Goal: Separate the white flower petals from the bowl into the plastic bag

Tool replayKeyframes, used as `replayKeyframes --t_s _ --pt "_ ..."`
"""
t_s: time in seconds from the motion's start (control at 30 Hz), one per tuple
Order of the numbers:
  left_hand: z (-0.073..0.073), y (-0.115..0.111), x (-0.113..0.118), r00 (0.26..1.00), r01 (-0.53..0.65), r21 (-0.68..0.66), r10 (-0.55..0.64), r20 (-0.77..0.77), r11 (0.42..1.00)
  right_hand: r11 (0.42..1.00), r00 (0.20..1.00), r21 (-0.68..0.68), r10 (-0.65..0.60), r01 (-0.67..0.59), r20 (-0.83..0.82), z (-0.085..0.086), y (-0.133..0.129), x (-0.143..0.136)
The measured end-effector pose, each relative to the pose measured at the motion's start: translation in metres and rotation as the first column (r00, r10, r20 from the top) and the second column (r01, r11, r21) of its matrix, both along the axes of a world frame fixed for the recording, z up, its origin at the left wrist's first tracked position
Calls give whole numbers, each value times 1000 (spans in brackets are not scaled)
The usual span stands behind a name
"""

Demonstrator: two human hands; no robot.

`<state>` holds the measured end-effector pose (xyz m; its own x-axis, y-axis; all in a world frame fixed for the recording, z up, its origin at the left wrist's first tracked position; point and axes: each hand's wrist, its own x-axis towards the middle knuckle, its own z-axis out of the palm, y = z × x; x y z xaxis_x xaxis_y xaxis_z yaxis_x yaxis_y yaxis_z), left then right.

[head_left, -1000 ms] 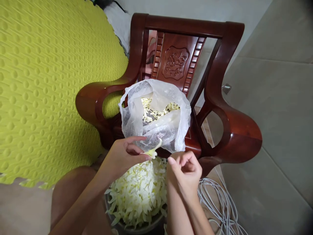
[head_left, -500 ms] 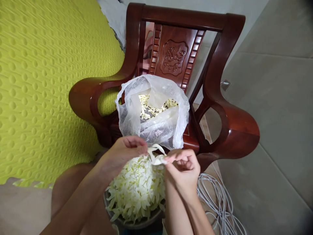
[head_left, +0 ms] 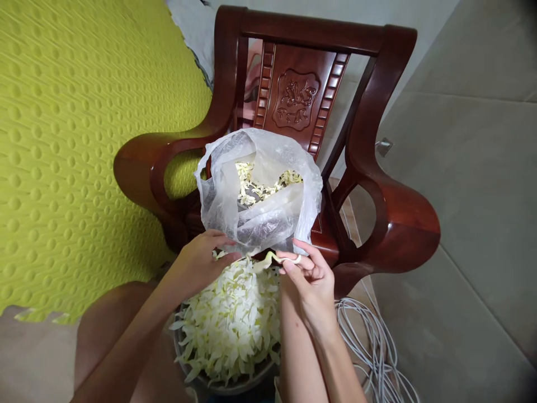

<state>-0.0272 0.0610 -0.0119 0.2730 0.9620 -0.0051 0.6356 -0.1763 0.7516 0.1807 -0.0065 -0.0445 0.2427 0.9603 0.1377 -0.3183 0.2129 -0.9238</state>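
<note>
My right hand (head_left: 308,274) pinches a thin, curled, pale cream petal (head_left: 289,259) between thumb and fingers, its index finger raised. Just left of it is a blurred whitish petal piece (head_left: 263,262). My left hand (head_left: 210,257) has its thumb and fingers apart, and I see nothing held in it. Below both hands, a heap of white and yellowish petals (head_left: 230,319) fills a round grey bowl (head_left: 247,383) between my legs. Behind the hands, a translucent white plastic bag (head_left: 268,218) gapes on a chair seat, with pale flowers (head_left: 255,187) inside.
The dark red wooden armchair (head_left: 390,229) faces me. A yellow-green bumpy foam mat (head_left: 75,140) stands at the left. Coiled grey cable (head_left: 373,341) lies on the floor at right, by the grey tiled wall (head_left: 474,196).
The white flower stretched between both hands has come apart. My left hand has moved slightly left and opened, while my right hand keeps a thin curled petal. The view has shifted slightly.
</note>
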Motion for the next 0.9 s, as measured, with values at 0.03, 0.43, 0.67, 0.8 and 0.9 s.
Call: replayKeyframes --t_s 0.03,0.43,0.67,0.8,0.9 --pt "5 -4 4 996 39 -31 -36 86 999 1000 1000 -11 -6 6 17 0 -1 -2" --pt "24 -32 24 931 140 -268 -35 363 953 989 988 20 -144 143 60 -3 3 -10" --pt "20 -38 37 950 176 33 -178 258 984 998 997 0 60 -60 42 -5 5 -9" --pt "21 -40 30 955 15 5 -16 295 1000 988 988 -33 150 -152 -41 -7 8 -1" --pt "26 -31 9 811 -384 43 315 493 922 999 999 -36 36 -35 20 -5 10 5"
